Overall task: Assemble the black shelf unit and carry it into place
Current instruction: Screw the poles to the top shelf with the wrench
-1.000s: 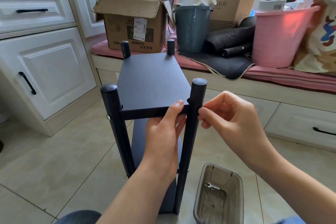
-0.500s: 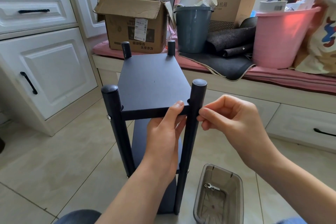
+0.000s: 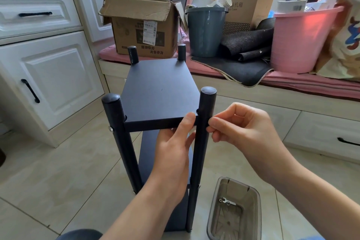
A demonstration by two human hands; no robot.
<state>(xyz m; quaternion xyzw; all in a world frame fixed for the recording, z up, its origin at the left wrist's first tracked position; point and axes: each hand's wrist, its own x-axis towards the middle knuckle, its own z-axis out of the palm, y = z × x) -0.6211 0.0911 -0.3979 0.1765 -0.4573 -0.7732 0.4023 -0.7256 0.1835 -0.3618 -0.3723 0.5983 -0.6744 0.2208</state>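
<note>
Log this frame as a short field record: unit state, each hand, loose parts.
unit: black shelf unit upright on the tiled floor, top board seated between four posts
left hand: grips the top board's front edge, thumb on top
right hand: fingers pinched at the front right post
loose parts: small wrench in clear plastic bin

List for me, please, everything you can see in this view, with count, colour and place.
shelf unit: 1, black, upright on floor, centre
cardboard boxes: 2, brown, on bench
bin: 1, grey, on bench
bucket: 1, pink, bench right
mats: black, between bin and bucket
plastic tray: 1, clear, floor, holding small wrench
cabinet: white, left
left hand: grips shelf's front edge
right hand: pinches at near right post
</note>
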